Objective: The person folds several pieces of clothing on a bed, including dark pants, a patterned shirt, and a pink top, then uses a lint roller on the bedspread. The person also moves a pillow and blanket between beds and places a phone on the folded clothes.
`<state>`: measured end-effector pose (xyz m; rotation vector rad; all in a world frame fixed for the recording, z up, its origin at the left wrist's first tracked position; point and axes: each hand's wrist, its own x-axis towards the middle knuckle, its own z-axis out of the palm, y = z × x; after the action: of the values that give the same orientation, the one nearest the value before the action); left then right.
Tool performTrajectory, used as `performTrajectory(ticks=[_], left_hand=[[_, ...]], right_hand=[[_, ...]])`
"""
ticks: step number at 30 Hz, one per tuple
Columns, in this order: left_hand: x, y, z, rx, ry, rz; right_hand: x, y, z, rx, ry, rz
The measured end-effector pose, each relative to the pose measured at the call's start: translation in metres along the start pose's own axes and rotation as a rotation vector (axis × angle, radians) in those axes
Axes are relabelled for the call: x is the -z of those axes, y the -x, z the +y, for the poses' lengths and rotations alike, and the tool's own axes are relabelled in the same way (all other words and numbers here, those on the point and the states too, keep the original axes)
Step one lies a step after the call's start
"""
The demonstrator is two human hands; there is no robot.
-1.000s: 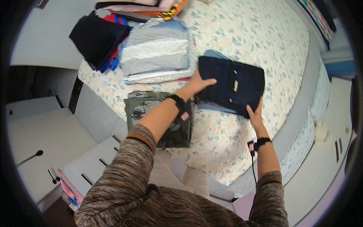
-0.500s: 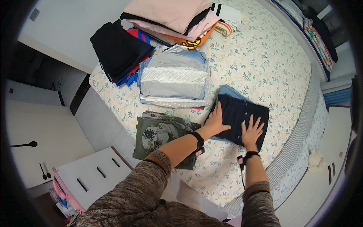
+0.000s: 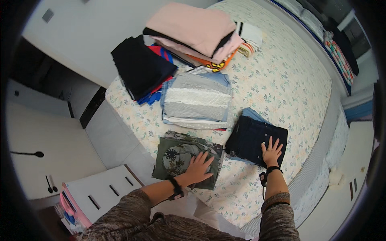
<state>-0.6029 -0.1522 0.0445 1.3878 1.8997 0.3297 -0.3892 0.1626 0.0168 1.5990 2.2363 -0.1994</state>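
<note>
My left hand (image 3: 198, 168) lies spread and flat on a folded camouflage garment (image 3: 177, 156) in green and grey, near the bed's front edge. Farther right, my right hand (image 3: 272, 152) rests with fingers apart on a dark navy folded garment (image 3: 249, 138) with small light buttons. Light blue denim (image 3: 254, 115) peeks out from under the navy garment. Neither hand grips anything. Beyond them sits a stack topped by a grey garment (image 3: 197, 80) with a white lace band (image 3: 197, 97) across it.
A tall pile with a pink garment (image 3: 189, 26) on top stands at the back, black folded clothes (image 3: 140, 68) to its left. All lie on a floral bedsheet (image 3: 289, 80). A white drawer cabinet (image 3: 100, 197) stands at lower left, beside the bed.
My left hand has left the navy garment and moved left onto the camouflage garment. My right hand stays on the navy garment. The whole view has shifted slightly.
</note>
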Motion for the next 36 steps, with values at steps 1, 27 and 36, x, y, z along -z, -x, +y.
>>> performTrajectory(ticks=[1,27,36], left_hand=[[0.000,0.023,-0.010,0.031,-0.055,-0.067],[-0.019,0.385,-0.131,0.856,0.480,-0.204],[-0.019,0.426,-0.170,0.833,0.378,-0.054]], right_hand=[[0.000,0.002,0.001,-0.016,0.000,0.010],[-0.124,0.329,0.167,-0.308,-1.039,-0.724],[-0.096,0.400,0.167,-0.354,-0.870,-0.746]])
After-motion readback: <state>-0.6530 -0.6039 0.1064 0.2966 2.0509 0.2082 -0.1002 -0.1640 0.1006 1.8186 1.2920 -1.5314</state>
